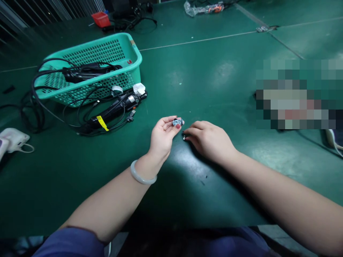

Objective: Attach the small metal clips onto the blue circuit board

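My left hand (pixel 163 137), with a pale bangle (pixel 142 176) at its wrist, pinches a small silver-and-dark metal part (pixel 177 122) between thumb and fingers. Just to the right, my right hand (pixel 207 139) is held low over the green table (pixel 187 200), its thumb and fingertips around a tiny light-coloured piece (pixel 184 137). Whether that piece still touches the table is hard to tell. The two hands are close together but apart.
A green basket (pixel 136 59) with black cabled devices stands at the upper left. Before it lies a black device (pixel 107 114) with cables. A white object (pixel 16 139) sits at the left edge, a red tray (pixel 101 19) at the back. The right side is partly pixelated.
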`<state>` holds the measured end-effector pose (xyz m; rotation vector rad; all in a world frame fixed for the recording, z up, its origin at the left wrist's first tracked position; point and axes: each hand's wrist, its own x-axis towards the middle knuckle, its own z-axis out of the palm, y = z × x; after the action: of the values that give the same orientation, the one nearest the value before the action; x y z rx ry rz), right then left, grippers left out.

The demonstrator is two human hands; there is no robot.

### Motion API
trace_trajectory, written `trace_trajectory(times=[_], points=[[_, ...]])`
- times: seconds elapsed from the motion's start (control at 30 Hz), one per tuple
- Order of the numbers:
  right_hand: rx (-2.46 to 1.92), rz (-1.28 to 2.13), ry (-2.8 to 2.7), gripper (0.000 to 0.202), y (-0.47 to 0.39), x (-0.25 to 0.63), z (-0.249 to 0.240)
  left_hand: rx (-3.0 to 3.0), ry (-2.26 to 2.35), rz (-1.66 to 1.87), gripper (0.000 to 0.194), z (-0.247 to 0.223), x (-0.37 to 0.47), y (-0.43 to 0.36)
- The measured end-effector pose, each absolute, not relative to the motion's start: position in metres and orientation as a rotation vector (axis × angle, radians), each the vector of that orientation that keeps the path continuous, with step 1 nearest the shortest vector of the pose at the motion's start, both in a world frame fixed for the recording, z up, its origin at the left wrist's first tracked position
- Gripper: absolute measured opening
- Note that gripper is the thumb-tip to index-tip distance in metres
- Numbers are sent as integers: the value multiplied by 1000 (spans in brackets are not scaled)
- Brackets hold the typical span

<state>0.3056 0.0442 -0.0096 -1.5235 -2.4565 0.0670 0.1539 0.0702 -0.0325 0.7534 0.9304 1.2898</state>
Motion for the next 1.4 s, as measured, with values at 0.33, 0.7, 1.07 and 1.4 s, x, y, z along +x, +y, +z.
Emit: trace_trajectory(times=[0.33,0.7,1.07,1.4], points=[[-1577,100,-2521,19,52,307,-16,786,926,1261,28,-32,154,69],[-1573,58,-2565,23,49,303,-15,797,933,1247,30,-33,154,70],[-1313,399,-1866,14,47,311,-5,840,934,1181,32,-29,155,66],[-1331,454,-1784,15,47,304,-5,905,946,1109,39,-28,157,61]])
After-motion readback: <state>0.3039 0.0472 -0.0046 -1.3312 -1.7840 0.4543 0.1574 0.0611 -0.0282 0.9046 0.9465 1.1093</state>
